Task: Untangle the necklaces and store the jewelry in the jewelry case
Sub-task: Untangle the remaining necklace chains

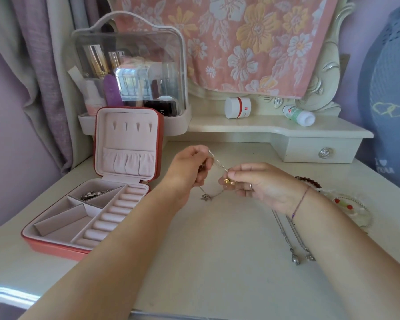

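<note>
We record bright, soft daylight. Window glare marks the clear cosmetics organizer (128,82) and the near-left edge of the vanity tabletop (194,262); frame edges bow.

A bedroom is shown: a cream dressing table (217,250) with a carved mirror frame (329,65), over which a flowered towel (252,42) is draped. A clear cosmetics box (129,72) is set at the tabletop's back left corner, curtains (44,65) are hung beside it, and a cream jar (237,107) is laid on the shelf (275,128).

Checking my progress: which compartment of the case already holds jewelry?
The triangular compartment nearest the lid: silver jewelry lies in it, the others look bare.
</note>
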A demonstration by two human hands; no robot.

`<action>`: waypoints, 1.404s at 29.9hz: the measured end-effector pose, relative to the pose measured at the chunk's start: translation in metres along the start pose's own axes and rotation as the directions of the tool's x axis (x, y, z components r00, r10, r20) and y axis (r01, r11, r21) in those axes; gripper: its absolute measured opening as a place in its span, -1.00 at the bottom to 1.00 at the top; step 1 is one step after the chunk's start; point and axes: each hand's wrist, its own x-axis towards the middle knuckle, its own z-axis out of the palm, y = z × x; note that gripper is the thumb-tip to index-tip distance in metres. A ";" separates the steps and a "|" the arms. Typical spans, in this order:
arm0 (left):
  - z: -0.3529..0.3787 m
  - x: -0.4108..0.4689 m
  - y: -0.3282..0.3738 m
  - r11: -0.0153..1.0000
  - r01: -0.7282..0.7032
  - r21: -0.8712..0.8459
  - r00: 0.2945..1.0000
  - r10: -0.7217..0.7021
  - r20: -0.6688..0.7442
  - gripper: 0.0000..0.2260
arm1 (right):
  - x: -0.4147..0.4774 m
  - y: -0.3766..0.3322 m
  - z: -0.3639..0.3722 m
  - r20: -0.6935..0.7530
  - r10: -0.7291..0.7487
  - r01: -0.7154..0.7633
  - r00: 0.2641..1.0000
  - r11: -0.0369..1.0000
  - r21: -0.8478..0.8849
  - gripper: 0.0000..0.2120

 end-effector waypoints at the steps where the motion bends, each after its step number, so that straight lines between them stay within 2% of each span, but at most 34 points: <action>1: 0.001 0.001 -0.002 0.995 0.018 0.095 0.998 -0.012 -0.061 -0.83 | 0.000 -0.002 -0.001 0.001 0.017 -0.017 1.000 0.998 0.060 -0.89; 3: 0.003 0.001 -0.006 0.964 0.029 0.264 0.994 0.001 -0.114 -0.87 | 0.000 -0.004 -0.003 -0.002 0.051 -0.050 0.999 0.983 0.177 -0.88; 5: 0.006 0.001 -0.009 0.934 0.033 0.356 0.994 0.008 -0.111 -0.87 | 0.000 -0.004 -0.004 -0.009 0.064 -0.060 0.998 0.965 0.255 -0.88; 8: 0.003 0.005 -0.012 0.920 0.089 0.381 0.987 -0.029 -0.160 -0.85 | 0.001 -0.002 -0.007 -0.088 0.016 0.004 0.996 0.977 0.215 -0.94; 11: 0.001 0.006 -0.010 0.949 0.119 0.292 0.981 -0.067 -0.180 -0.83 | 0.001 -0.001 -0.008 -0.171 -0.051 0.073 0.984 0.989 0.127 -0.94; 15: 0.002 0.005 -0.009 0.993 0.083 0.080 0.986 -0.070 -0.149 -0.80 | -0.001 -0.003 -0.006 -0.248 -0.145 0.156 0.958 0.987 0.026 -0.97; 18: 0.002 0.004 -0.005 0.990 0.031 -0.136 0.994 -0.045 -0.099 -0.82 | -0.001 -0.006 -0.005 -0.322 -0.220 0.255 0.921 0.964 0.069 -0.97; 20: 0.001 0.002 -0.002 0.977 0.023 -0.211 0.999 -0.033 -0.040 -0.79 | -0.001 -0.008 -0.005 -0.347 -0.234 0.283 0.908 0.954 0.099 -0.97; 22: 0.000 0.001 0.000 0.987 0.037 -0.156 0.999 -0.039 -0.007 -0.80 | -0.002 -0.009 -0.006 -0.349 -0.252 0.308 0.903 0.945 0.115 -0.94; 25: 0.000 -0.003 0.000 0.996 0.072 0.048 0.997 -0.073 0.037 -0.87 | -0.002 -0.010 -0.007 -0.328 -0.291 0.344 0.899 0.932 0.115 -0.88; 28: 0.005 -0.007 -0.001 0.978 0.058 0.201 0.991 -0.081 0.110 -0.80 | -0.003 -0.010 -0.006 -0.275 -0.323 0.356 0.905 0.931 0.077 -0.84; 30: 0.008 -0.010 -0.001 0.965 0.033 0.260 0.993 -0.062 0.105 -0.78 | -0.004 -0.009 -0.007 -0.245 -0.343 0.364 0.907 0.930 0.047 -0.82; 35: 0.009 -0.008 -0.005 0.963 -0.031 0.267 0.998 0.018 0.052 -0.85 | -0.005 -0.010 -0.003 -0.213 -0.411 0.406 0.887 0.911 -0.068 -0.81; 38: 0.009 -0.008 -0.004 0.988 -0.052 0.143 0.995 0.039 0.096 -0.89 | -0.006 -0.011 -0.001 -0.192 -0.437 0.427 0.879 0.900 -0.091 -0.81; 42: 0.011 -0.009 -0.005 0.994 -0.080 0.077 0.984 0.067 0.165 -0.87 | -0.008 -0.013 0.000 -0.169 -0.448 0.435 0.878 0.894 -0.109 -0.82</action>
